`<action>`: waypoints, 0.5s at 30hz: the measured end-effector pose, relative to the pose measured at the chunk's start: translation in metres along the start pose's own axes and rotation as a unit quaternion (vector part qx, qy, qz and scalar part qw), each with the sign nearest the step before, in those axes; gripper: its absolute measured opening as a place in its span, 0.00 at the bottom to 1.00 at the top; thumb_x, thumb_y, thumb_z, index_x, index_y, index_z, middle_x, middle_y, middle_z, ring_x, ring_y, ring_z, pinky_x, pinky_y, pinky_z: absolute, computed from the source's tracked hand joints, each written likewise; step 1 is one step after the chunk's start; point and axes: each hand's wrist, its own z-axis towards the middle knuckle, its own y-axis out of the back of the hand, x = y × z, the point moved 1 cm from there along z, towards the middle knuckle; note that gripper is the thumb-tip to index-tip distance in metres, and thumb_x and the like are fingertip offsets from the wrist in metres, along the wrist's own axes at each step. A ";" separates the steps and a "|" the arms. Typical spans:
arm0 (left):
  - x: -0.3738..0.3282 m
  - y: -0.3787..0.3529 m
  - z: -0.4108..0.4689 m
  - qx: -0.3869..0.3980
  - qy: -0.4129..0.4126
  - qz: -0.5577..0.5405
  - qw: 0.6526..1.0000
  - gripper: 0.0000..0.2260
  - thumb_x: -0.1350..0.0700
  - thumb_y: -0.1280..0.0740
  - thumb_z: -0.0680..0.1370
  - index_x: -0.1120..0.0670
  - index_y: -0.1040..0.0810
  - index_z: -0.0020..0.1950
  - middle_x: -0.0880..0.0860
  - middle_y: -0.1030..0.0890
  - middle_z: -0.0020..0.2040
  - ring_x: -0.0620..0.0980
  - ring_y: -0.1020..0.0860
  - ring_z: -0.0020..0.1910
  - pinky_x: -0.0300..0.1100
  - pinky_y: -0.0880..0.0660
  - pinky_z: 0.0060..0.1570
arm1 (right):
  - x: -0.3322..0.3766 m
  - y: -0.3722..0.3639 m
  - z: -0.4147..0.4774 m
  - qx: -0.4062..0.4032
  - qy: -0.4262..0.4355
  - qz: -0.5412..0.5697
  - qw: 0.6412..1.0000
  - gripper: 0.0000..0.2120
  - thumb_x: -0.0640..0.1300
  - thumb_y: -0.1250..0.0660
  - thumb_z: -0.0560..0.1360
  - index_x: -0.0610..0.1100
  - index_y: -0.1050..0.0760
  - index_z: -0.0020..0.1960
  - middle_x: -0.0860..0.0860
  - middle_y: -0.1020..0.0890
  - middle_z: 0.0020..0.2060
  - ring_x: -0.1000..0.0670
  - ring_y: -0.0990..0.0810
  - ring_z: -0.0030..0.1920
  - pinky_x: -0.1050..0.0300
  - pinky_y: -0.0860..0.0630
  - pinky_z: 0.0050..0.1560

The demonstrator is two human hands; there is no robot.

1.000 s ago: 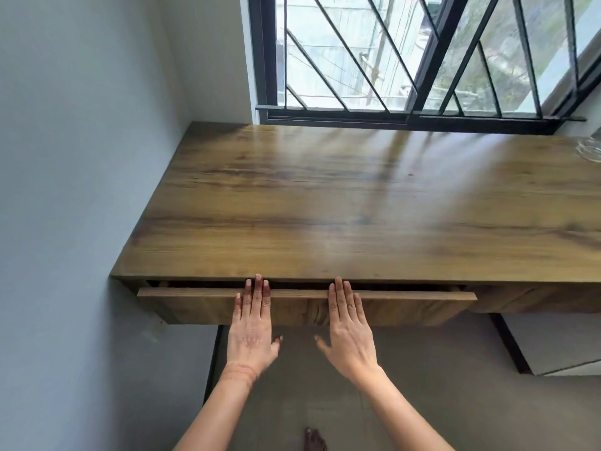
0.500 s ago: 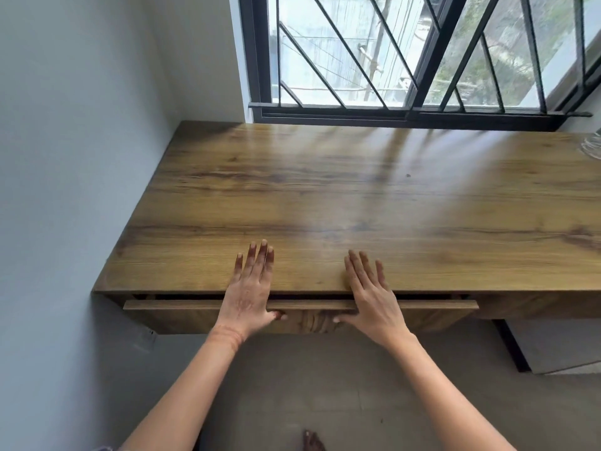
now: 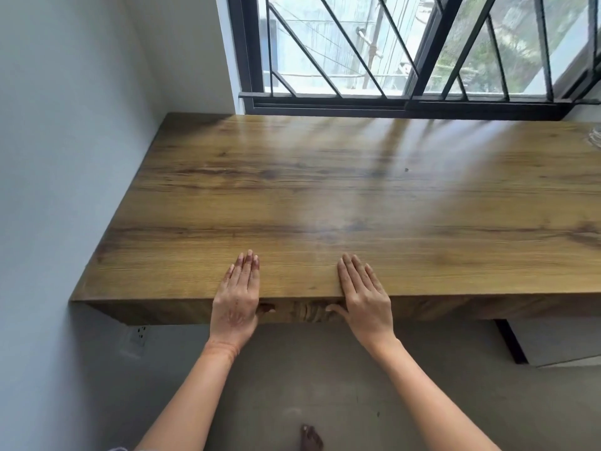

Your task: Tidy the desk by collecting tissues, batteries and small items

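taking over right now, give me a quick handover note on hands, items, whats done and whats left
Left hand: open, fingers flat on the desk front edge, thumb at the drawer front.
Right hand: the same, holding nothing.
Items: no tissues or batteries in view; a small dark speck mid-desk, a clear item cut off at the far right.
Done: drawer front sits flush, shut.
Left: probably check the right end.

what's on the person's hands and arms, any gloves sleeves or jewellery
The left hand and right hand are bare: no gloves, rings or watch, and no sleeves in view. A faded henna-like pattern bands the left wrist.
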 end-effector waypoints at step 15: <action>-0.001 0.000 0.002 -0.011 0.027 0.025 0.999 0.53 0.37 0.25 0.57 0.66 0.41 0.70 0.64 0.34 0.70 0.62 0.33 0.69 0.51 0.57 0.73 | 0.006 0.001 -0.001 0.010 -0.023 -0.031 0.999 0.49 0.59 0.21 0.53 0.36 0.31 0.67 0.42 0.27 0.66 0.44 0.28 0.66 0.45 0.37 0.67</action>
